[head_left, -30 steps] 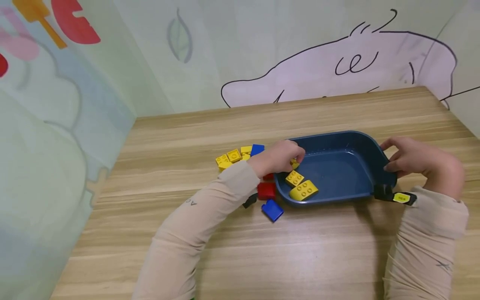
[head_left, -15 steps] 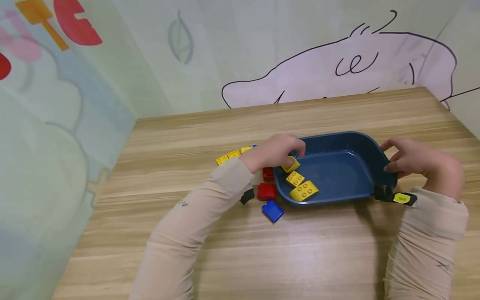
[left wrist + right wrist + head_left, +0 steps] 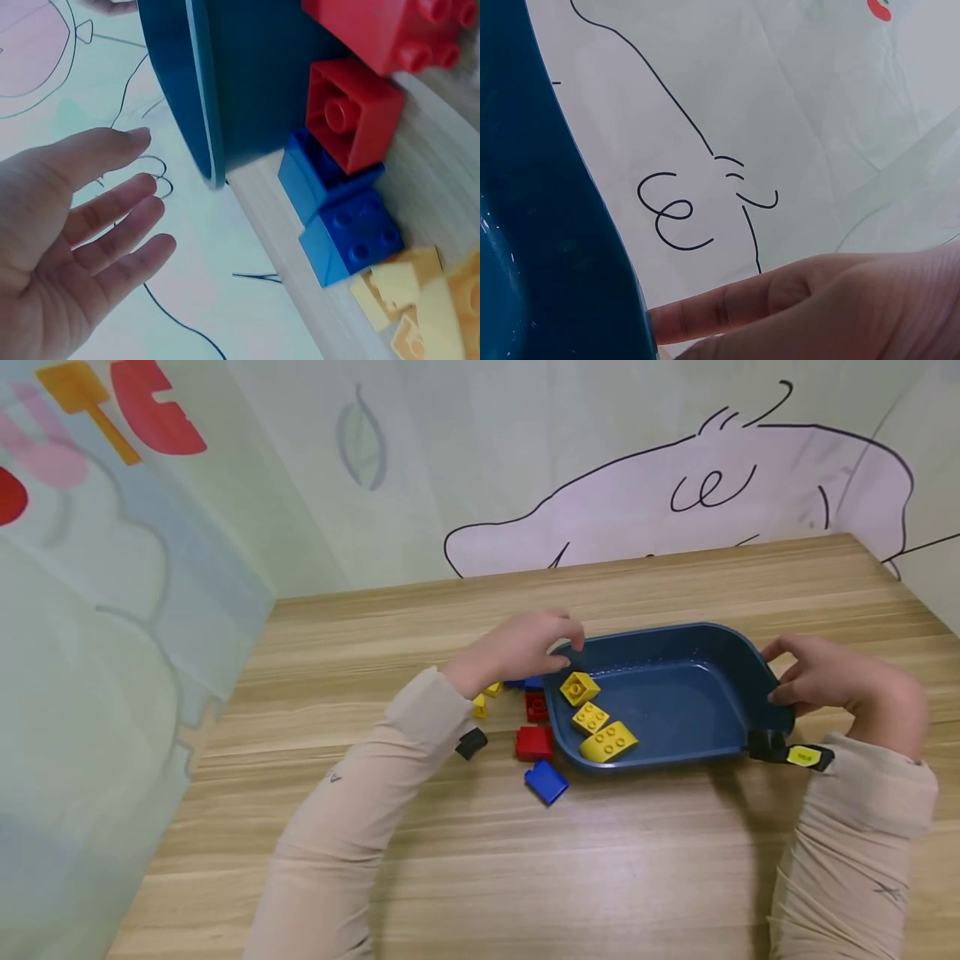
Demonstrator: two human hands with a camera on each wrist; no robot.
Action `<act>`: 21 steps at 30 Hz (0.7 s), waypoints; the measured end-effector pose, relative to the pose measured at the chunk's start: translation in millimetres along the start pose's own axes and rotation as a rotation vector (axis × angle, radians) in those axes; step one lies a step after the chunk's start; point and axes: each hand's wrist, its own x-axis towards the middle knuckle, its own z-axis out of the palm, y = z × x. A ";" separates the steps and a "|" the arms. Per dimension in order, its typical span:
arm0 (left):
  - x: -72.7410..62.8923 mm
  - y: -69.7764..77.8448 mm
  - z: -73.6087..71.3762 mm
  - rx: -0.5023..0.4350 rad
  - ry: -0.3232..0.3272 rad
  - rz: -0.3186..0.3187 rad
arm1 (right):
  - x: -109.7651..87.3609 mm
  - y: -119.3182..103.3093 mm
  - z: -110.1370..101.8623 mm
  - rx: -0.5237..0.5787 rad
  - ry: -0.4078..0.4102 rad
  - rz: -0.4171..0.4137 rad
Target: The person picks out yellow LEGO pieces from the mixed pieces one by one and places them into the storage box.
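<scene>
A dark blue tray (image 3: 682, 710) stands on the wooden table, with three yellow toy bricks at its left end: a square one (image 3: 580, 689), a four-stud one (image 3: 590, 718) and a rounded one (image 3: 608, 742). My left hand (image 3: 528, 643) is over the tray's far left corner, fingers spread and holding nothing, as the left wrist view also shows. At the right end, my right hand (image 3: 832, 672) holds the tray's rim between thumb and fingers. In the right wrist view, a fingertip (image 3: 667, 324) meets the tray's outer wall.
Left of the tray lie red bricks (image 3: 533, 743), a blue brick (image 3: 546, 782) and a black piece (image 3: 472, 743). Joined-looking blue bricks (image 3: 352, 232) and yellow bricks (image 3: 386, 296) sit nearby, partly behind my left hand in the head view. A wall with drawings borders the table.
My left hand has let go of the square yellow brick inside the tray, lifted and drawn back to the left. The right hand and the tray have stayed in place.
</scene>
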 end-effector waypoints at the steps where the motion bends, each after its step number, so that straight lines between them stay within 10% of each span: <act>1: -1.7 -1.9 -0.6 -0.004 0.008 -0.006 | 0.1 0.0 0.0 0.000 0.000 -0.001; 21: -58.6 -50.0 1.3 -0.032 0.058 -0.122 | 0.6 1.5 0.7 0.009 0.007 -0.013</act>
